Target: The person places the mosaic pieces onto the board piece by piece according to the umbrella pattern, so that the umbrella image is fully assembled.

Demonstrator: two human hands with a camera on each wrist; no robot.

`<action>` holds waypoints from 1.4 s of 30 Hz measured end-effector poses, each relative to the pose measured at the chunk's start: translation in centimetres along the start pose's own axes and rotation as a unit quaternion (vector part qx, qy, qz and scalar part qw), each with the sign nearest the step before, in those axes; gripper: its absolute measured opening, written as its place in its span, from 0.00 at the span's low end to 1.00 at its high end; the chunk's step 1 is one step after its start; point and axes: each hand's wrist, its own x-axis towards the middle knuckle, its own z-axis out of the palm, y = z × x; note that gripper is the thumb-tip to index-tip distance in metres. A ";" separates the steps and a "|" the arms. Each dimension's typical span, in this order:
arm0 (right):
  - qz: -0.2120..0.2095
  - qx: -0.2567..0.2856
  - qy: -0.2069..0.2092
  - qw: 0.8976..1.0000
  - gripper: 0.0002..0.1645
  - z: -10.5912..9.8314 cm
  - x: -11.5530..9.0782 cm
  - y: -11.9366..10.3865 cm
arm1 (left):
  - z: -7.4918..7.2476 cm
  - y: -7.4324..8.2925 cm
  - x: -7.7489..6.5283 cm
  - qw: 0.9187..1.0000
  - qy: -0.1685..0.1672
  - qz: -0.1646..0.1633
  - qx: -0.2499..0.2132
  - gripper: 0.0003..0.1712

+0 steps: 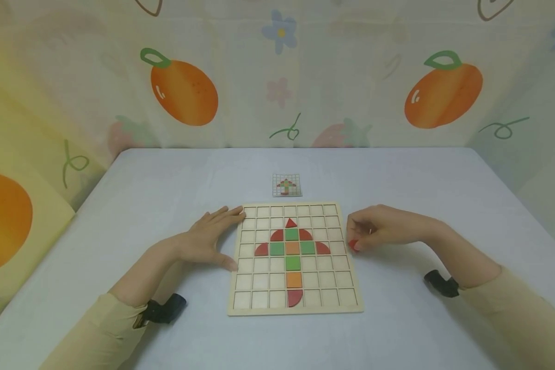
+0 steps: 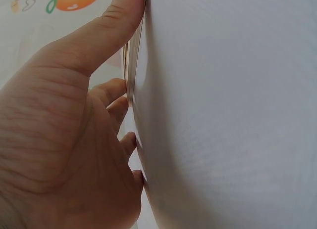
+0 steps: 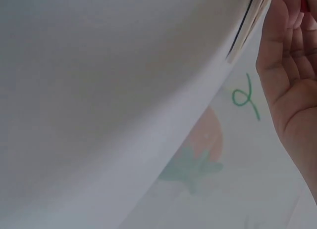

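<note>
A square wooden grid board lies on the table. On it, red, green and orange pieces form an upright figure, with a red triangle at the top and a red quarter-circle in the bottom row. My left hand is spread at the board's left side, its thumb and fingertips touching the edge; the left wrist view shows the palm and thumb along that edge. Just off the board's right edge, my right hand pinches a small red piece, whose shape the fingers mostly hide.
Behind the board lies a small pattern card showing a similar figure on a grid. A white cloth covers the table. Patterned curtains hang at the back and sides. Each wrist carries a black camera mount.
</note>
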 end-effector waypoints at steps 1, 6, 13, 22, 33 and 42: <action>-0.001 0.003 0.001 1.000 0.06 0.0 0.3 -0.2 | 0.0 0.0 0.0 1.000 0.000 0.001 0.000 0.65; -0.007 0.029 0.003 1.000 0.05 0.3 1.7 -1.3 | 0.0 0.1 0.0 1.000 -0.001 -0.002 0.000 0.65; -0.025 0.071 0.007 0.997 0.05 1.0 3.3 -2.9 | 0.0 0.2 0.0 1.000 0.000 -0.005 -0.001 0.65; -0.062 0.078 -0.015 0.995 0.06 2.3 5.1 -4.8 | -0.3 0.3 0.0 1.000 -0.005 -0.006 -0.004 0.65; -0.116 0.053 -0.036 0.991 0.08 3.7 6.9 -6.9 | 0.0 0.2 0.0 1.000 -0.003 -0.002 0.000 0.64; -0.126 0.053 -0.045 0.989 0.07 4.9 8.5 -8.9 | -0.1 0.2 -0.1 1.000 0.000 0.003 -0.002 0.63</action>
